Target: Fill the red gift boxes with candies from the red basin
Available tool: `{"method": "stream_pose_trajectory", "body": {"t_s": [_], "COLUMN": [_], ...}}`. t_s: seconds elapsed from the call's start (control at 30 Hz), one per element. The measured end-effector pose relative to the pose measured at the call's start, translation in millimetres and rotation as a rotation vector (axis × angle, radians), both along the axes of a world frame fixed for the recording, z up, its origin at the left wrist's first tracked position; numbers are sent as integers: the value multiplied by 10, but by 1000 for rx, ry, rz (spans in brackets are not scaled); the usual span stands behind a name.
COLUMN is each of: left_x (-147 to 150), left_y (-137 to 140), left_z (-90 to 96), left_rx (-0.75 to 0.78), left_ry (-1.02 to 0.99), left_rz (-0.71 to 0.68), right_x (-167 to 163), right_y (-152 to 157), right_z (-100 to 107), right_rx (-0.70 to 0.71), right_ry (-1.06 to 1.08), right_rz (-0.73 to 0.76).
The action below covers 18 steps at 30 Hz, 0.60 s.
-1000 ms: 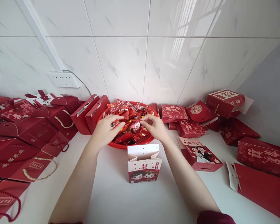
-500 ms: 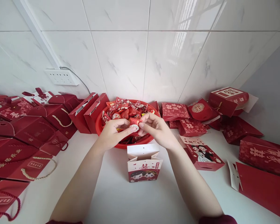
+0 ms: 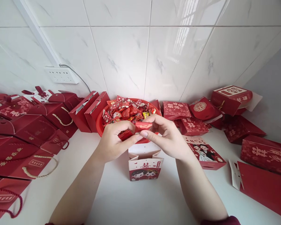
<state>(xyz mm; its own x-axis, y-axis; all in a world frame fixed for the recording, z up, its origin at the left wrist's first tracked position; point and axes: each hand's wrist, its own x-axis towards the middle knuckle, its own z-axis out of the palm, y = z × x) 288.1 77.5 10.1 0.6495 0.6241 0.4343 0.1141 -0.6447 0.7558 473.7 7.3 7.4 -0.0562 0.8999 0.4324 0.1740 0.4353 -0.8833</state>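
Note:
Between the fingertips of both hands is a red wrapped candy (image 3: 143, 126), held just above the near rim of the bowl. My left hand (image 3: 115, 140) pinches its left side, and my right hand (image 3: 167, 136) pinches its right side. Behind them stands a red plastic bowl (image 3: 98, 122), heaped with red wrapped candies (image 3: 121, 111) and a few yellow ones. Below my hands an upright paper gift box (image 3: 144, 170), printed with a cartoon couple, stands with its top open. The fingers partly cover the held candy.
Many red gift boxes (image 3: 29, 128) with rope handles crowd the left side. Two narrow red boxes (image 3: 93, 111) stand beside the bowl. More boxes (image 3: 267, 154) lie along the right, one with a bride-and-groom print (image 3: 206, 154). A white power strip (image 3: 62, 75) hangs on the tiled wall.
Both hands have come slightly nearer and to the right with the candy. It has turned, so its white label no longer shows.

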Motion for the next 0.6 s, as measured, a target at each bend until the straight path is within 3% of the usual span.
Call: {"method": "stream_pose_trajectory", "body": {"t_s": [0.13,0.23,0.4,0.6], "left_x": [-12,-47,-37,15], "left_y": [-3,40,55,-99], "left_z": [80,98,56,64], "left_rx": [91,194,269,333], "left_ry": [229,316,552,744], "left_rz": [-4,-119,-272,-319], "right_x": [117,232,369,375], "right_y": [-75,-172,-328,-421], "right_z": [29,62,119,195], "right_rx": [25,22,-19,77], "right_ry": [-75,-127,-427,-566], "right_rz": [-36,-24,92,32]}}
